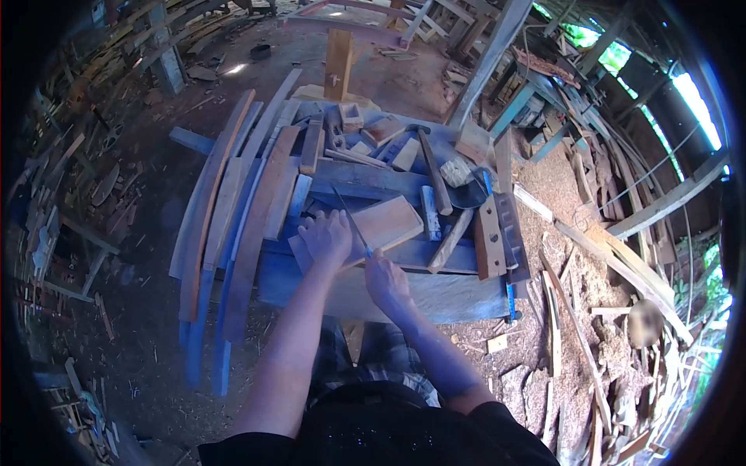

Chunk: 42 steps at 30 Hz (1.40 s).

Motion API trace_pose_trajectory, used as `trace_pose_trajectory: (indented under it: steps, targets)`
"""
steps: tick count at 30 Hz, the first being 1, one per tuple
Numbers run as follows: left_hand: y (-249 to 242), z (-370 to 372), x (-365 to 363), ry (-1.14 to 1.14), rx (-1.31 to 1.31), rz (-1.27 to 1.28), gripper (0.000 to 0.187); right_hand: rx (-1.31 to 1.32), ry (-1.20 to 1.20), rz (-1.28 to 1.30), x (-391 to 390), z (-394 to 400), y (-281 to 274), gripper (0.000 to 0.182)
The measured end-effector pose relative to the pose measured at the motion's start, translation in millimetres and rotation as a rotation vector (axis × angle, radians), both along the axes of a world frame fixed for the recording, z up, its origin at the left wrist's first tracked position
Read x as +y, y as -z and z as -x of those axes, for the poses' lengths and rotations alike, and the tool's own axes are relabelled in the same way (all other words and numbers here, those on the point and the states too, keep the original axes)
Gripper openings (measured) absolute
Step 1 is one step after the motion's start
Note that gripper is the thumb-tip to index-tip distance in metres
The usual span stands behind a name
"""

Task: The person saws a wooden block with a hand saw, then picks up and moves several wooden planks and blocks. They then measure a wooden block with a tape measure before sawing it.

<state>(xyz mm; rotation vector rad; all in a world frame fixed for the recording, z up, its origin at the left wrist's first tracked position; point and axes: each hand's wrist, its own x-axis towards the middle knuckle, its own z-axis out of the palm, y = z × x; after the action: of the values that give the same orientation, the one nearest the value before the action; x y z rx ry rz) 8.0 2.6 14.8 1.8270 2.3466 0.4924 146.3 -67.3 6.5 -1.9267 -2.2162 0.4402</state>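
A flat wooden board (392,223) lies at a slant on the workbench (458,300). My left hand (327,237) rests on the board's left part, its fingers spread. Across the board runs a thin dark blade (351,220), pointing away from me. My right hand (385,280) is closed round the blade's handle at the board's near edge. To the right of the board lie a small pale block (430,213) and a hammer (434,171) with a wooden handle.
Long planks (262,210) lie side by side along the bench's left side. Small wood pieces (383,130) are piled at its far end. A block with holes (489,238) lies on the right. Wood scraps and shavings cover the ground at right.
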Motion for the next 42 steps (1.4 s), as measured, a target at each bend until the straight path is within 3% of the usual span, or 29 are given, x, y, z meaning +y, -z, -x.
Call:
trace_pose_trajectory:
  steps: [2,4,7,9,13,15,18,24,29,35,42]
  targets:
    - [-2,-1,-5,-0.010,0.011,0.012,0.042,-0.126,-0.316,-0.319,-7,-22,23,0.019]
    - [3,6,-2,0.017,0.076,0.030,0.042,-0.054,0.035,0.094,-29,-10,-43,0.020]
    - [9,2,1,0.009,-0.038,-0.099,0.041,-0.109,0.033,0.081,-19,-5,-27,0.022]
    - [7,4,-2,0.032,-0.087,-0.073,0.040,-0.038,-0.092,-0.074,3,3,-17,0.024]
    - [5,4,-3,0.047,-0.117,-0.093,0.038,-0.037,-0.004,-0.056,10,14,-15,0.025]
    - [5,6,-1,0.039,-0.127,-0.075,0.037,-0.061,-0.093,-0.112,-2,0,-7,0.026]
    - [11,8,0,0.076,-0.144,-0.099,0.037,-0.151,0.101,0.041,-16,19,-43,0.026]
    - [14,7,1,0.056,-0.088,-0.147,0.033,-0.058,0.045,0.000,29,28,-19,0.028]
    - [11,9,-2,0.076,-0.130,-0.112,0.036,-0.080,0.103,0.093,-19,20,-46,0.030]
    - [7,8,-3,0.087,-0.131,-0.104,0.036,-0.055,0.089,0.045,14,29,-28,0.030]
    - [11,7,-4,0.087,-0.135,-0.147,0.036,-0.051,0.100,0.048,-20,17,-35,0.028]
